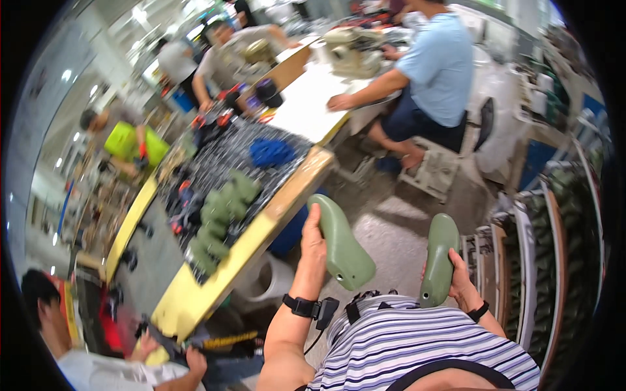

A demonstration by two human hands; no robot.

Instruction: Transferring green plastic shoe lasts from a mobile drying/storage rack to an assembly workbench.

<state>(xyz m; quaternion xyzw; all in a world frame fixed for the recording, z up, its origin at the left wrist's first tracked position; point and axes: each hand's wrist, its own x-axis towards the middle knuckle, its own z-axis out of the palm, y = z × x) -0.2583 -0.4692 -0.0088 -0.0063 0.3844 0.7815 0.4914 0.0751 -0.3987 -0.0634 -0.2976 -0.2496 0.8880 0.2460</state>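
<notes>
A green shoe last is gripped in my left hand, its fingers mostly hidden behind it. A small hole shows in its lower end. My right hand is closed round a second green shoe last, which stands nearly upright in front of my striped shirt. Both lasts are held in the air, apart from each other. To the left, several more green shoe lasts lie in rows near the edge of the workbench.
A blue bundle lies on the bench's dark wrapped surface. A white bin stands under the bench edge. Racks with dark green shapes line my right. A person in light blue sits by a sewing machine; others work at left.
</notes>
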